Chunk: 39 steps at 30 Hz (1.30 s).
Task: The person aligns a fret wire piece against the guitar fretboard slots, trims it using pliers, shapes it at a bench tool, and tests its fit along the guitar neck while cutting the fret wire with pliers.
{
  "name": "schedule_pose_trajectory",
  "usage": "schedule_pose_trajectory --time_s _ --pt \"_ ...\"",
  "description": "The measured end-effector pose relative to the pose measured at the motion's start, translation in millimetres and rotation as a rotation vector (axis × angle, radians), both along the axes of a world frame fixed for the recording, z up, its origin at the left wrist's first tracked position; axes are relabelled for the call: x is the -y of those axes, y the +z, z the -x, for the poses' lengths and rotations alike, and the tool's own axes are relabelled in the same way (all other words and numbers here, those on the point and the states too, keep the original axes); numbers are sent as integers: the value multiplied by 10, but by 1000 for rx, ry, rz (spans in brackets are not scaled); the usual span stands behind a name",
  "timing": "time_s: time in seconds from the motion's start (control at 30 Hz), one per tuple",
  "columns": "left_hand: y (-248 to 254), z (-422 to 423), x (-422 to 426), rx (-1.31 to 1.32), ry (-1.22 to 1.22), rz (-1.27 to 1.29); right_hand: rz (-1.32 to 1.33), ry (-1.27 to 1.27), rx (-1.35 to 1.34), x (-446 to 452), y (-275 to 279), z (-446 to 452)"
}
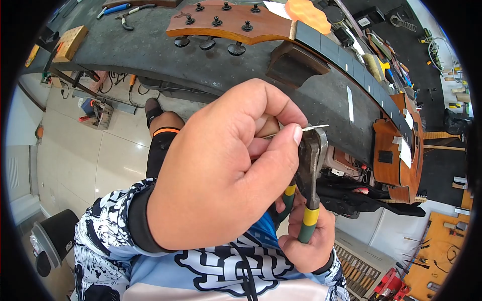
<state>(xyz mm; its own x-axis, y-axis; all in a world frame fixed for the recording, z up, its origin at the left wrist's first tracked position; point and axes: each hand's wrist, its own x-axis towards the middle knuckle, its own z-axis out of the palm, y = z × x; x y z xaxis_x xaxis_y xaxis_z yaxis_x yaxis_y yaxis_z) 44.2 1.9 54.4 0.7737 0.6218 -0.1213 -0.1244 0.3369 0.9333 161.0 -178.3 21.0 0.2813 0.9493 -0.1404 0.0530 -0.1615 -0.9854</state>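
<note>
My left hand (226,170) is closed, pinching a short thin metal strip that looks like fret wire (320,126) between thumb and forefinger. The strip's free end sticks out to the right, at the jaws of a pair of end nippers (314,165). Lower down, my right hand (312,238) wraps round the nippers' green and yellow handles. Part of that hand is hidden behind the tool. Beyond both hands lies a guitar, its brown headstock (228,22) fitted with black tuners and its dark fretboard (346,61) running to the right.
A dark neck rest (296,64) stands under the neck on the black workbench (201,75). Hand tools (123,12) lie at the far left, beside a wooden block (71,44). An orange foam piece (309,16) sits behind the neck. On the floor is a basket (103,116).
</note>
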Motion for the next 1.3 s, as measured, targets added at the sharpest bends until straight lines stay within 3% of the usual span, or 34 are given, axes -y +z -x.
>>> schedule_pose_trajectory --time_s 0.47,1.3 --pt "-164 42 32 -18 60 -234 90 9 50 -30 39 45" --pt "-245 77 25 3 76 -387 67 4 81 -70 73 67"
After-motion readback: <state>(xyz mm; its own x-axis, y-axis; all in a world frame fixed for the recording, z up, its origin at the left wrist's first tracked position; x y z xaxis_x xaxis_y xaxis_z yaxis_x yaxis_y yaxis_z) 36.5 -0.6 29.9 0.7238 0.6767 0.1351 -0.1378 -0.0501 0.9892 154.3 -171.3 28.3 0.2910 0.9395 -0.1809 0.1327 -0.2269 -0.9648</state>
